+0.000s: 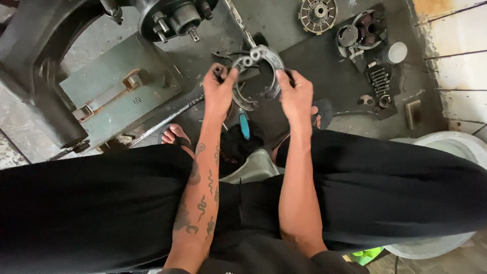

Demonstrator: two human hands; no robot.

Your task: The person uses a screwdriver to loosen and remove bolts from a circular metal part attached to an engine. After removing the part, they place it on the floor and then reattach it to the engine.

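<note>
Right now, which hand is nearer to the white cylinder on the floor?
Right. The right hand is below-left of the white cylinder; the left hand sits farther left, across the metal ring part both hold.

No packages, labels, signs or screens are visible.

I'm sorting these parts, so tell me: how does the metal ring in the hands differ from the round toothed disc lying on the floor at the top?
The ring is held up by the left hand and right hand; the disc lies flat on the floor, untouched. The ring is open in the middle, with small holes along its rim; the disc is filled in, with a hub at its centre. The ring looks larger. Both are round grey metal parts.
</note>
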